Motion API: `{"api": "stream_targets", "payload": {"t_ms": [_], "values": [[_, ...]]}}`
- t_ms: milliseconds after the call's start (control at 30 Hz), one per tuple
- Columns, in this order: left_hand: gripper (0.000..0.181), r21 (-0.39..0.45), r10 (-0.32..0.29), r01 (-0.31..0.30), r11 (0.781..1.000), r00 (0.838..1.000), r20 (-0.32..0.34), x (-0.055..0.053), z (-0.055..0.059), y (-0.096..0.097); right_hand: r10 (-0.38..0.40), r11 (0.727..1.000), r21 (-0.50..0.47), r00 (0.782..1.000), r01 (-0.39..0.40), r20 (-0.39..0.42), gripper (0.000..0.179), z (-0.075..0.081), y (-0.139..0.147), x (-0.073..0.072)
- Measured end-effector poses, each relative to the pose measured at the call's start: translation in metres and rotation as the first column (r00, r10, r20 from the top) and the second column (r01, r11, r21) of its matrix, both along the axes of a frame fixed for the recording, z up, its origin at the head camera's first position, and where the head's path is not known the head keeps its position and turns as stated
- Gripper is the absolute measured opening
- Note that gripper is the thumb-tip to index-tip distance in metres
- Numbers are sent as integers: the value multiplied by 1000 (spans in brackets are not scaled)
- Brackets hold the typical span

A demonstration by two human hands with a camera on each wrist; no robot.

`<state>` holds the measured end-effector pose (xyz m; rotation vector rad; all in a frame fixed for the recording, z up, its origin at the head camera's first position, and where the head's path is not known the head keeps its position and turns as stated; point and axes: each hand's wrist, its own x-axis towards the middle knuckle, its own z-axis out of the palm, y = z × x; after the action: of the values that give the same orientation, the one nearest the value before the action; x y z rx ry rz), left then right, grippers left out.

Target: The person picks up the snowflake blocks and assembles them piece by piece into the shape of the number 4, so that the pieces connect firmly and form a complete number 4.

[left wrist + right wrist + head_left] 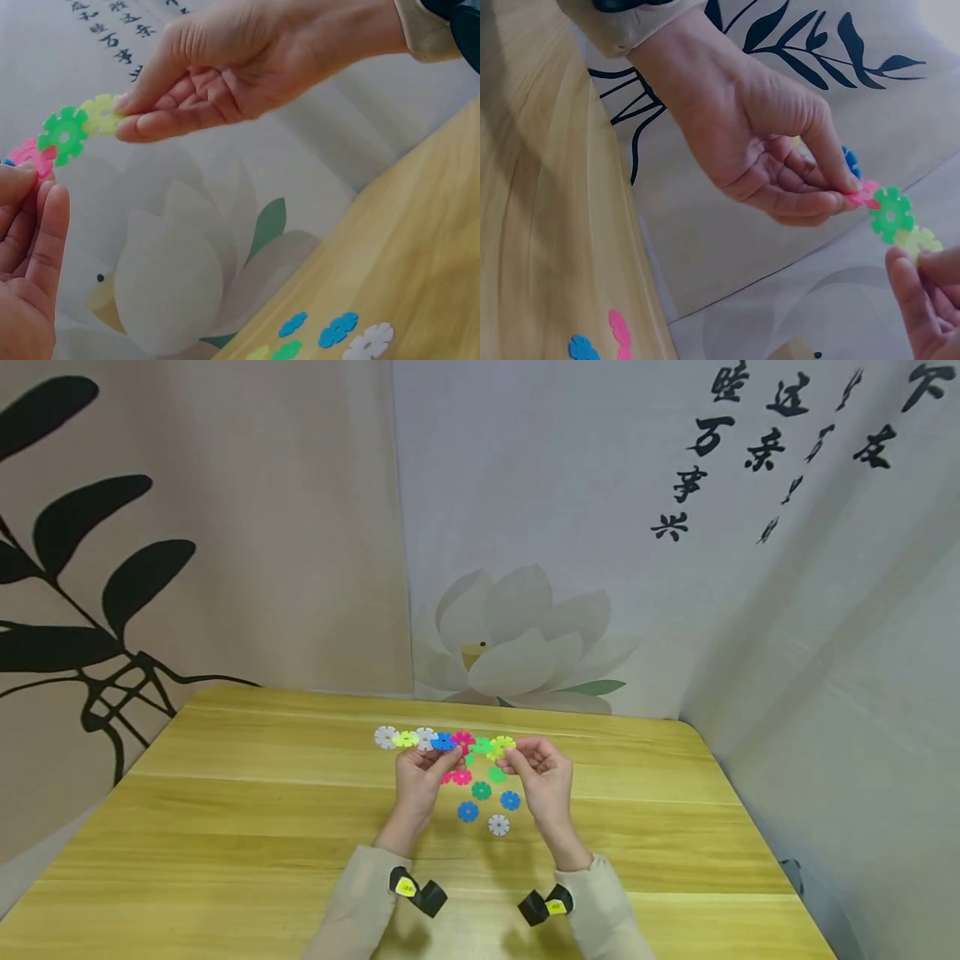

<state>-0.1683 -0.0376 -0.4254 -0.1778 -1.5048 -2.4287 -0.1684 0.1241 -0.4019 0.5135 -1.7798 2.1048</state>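
Observation:
A chain of interlocked snowflake discs is held up above the table, running white, yellow, white, blue, pink, green and yellow from left to right. My left hand pinches it at the pink disc between thumb and fingers. At the chain's right end, my right hand pinches the yellow disc. Between the two hands sits the green disc, joined to both neighbours in the left wrist view. The right wrist view shows the left hand's thumb on the pink disc's edge.
Loose discs lie on the wooden table below the hands: a white one, blue ones, a dark green one, pink ones and light green ones. A printed cloth hangs behind the table.

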Motion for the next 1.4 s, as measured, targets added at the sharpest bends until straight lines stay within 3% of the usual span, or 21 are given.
{"api": "stream_targets", "payload": {"t_ms": [267, 467, 667, 800, 933, 1200, 1400], "values": [[6, -30, 0, 0, 1000, 1000, 19, 0, 0, -2, -47, 990, 131, 998, 52, -46, 5, 3, -1, 0], [7, -65, -10, 7, 998, 999, -38, -1, 4, -3, -24, 979, 201, 997, 38, -69, 5, 0, 2, 4], [13, -128, -16, 0, 992, 992, -125, -2, 8, -6, -27, 974, 225, 1000, 28, -9, 3, 4, 6, 8], [13, -127, -11, -1, 992, 995, -98, -1, 9, -6, -21, 968, 250, 1000, 22, -6, 3, 9, 7, 9], [12, -126, -5, -1, 992, 999, -53, -1, 9, -6, -18, 950, 311, 997, 39, -69, 4, 18, 7, 14], [9, -144, -24, 20, 989, 999, -27, 2, 8, -7, -11, 879, 464, 979, 107, -205, 5, 39, 4, 25], [15, -139, -45, 33, 990, 996, -83, 4, 5, -7, 42, 885, 458, 966, 82, -254, 6, 38, 6, 24]]}}
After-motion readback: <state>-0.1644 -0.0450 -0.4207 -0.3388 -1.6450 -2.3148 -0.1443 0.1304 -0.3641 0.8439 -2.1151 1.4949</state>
